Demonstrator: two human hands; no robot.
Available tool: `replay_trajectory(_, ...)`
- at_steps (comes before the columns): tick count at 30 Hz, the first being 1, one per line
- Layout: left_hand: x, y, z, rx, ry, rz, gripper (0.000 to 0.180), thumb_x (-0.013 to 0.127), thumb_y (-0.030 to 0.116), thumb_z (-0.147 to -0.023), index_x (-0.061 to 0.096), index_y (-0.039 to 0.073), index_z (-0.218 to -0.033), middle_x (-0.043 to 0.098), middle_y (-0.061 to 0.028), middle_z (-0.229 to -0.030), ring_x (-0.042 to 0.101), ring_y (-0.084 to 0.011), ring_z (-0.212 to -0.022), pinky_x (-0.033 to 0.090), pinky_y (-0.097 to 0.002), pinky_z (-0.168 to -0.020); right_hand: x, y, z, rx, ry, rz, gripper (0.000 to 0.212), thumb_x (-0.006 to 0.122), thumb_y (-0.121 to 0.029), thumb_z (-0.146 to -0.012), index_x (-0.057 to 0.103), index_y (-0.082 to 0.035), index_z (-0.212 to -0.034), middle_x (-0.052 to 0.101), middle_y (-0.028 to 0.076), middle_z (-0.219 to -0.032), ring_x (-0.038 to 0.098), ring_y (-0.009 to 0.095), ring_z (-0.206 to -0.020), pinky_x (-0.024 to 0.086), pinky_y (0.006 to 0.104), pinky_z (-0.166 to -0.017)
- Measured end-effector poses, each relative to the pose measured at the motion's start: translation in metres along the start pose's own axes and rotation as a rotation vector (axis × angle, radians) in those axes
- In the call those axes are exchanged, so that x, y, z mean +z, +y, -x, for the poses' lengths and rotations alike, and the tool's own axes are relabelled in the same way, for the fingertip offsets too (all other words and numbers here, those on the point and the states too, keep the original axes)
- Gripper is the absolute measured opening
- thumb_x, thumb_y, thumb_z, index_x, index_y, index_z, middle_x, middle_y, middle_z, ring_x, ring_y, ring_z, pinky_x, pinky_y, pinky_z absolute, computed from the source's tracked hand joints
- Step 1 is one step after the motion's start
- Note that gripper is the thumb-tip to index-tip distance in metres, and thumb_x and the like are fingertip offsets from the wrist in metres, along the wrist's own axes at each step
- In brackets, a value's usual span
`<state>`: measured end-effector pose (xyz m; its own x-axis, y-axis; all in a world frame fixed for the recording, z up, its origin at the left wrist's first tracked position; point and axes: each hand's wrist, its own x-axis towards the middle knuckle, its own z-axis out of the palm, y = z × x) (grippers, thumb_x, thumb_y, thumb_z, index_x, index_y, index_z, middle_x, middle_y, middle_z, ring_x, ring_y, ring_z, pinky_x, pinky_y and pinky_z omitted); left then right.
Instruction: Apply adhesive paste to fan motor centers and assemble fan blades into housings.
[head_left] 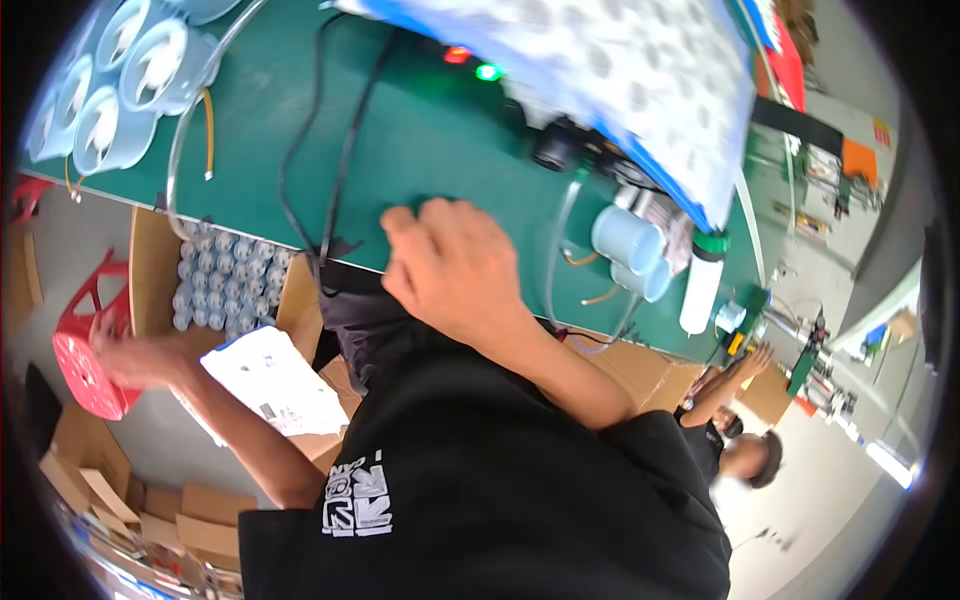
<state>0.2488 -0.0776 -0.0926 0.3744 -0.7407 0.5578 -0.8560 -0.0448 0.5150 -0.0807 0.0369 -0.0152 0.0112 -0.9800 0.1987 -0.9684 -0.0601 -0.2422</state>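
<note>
My right hand (455,265) rests on the near edge of the green table (260,130), knuckles up and fingers curled in. I see nothing in it. My left hand (135,352) is low at the left, smeared by motion, over the rim of a red plastic stool (85,365). Whether it touches the stool I cannot tell. Beside it an open cardboard box (152,265) holds many small round pale-blue parts (225,275). A white printed sheet or bag (275,380) lies against that box.
Light-blue cups (160,65) with short wires stand at the table's far left. Black cables (345,150) cross the table. Right of my hand are two blue cups (628,235), a white bottle with a green cap (703,285) and a large white sheet (600,80). Other people (735,445) are at the right.
</note>
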Motion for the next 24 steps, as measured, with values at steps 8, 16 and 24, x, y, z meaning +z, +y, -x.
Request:
replay_trajectory(8,-0.061,0.269,0.091,0.540,-1.082,0.926,0.039,0.071,0.010,-0.077,0.063,0.005,-0.115,0.062,-0.0102,-0.106,0.057,-0.0306,-0.103,0.045,-0.0399,-0.089,-0.003,0.005,0.018,0.050,-0.005,-0.181,0.040,0.060,-0.019,-0.076,0.057,-0.006,-0.113,0.047,0.005,-0.084,0.048,0.021,-0.080,0.039,0.0354,-0.067)
replay_trajectory(16,-0.053,0.354,0.161,0.802,-1.244,0.790,0.078,0.075,0.015,-0.075,0.035,-0.004,-0.140,0.046,-0.0187,-0.134,0.043,-0.0364,-0.122,0.038,-0.0432,-0.103,-0.032,0.006,0.096,-0.024,-0.089,-0.246,0.052,0.053,-0.013,-0.087,0.047,-0.006,-0.138,0.043,0.013,-0.143,0.041,0.030,-0.133,0.037,0.0422,-0.106)
replay_trajectory(24,-0.014,0.340,0.184,0.823,-1.028,0.910,0.065,0.078,0.016,-0.071,0.048,0.004,-0.128,0.055,-0.0134,-0.122,0.048,-0.0329,-0.117,0.040,-0.0447,-0.093,-0.214,0.079,0.049,0.011,-0.475,-0.714,0.021,0.061,-0.025,-0.092,0.066,-0.013,-0.108,0.067,0.008,-0.095,0.066,0.028,-0.084,0.054,0.0382,-0.074)
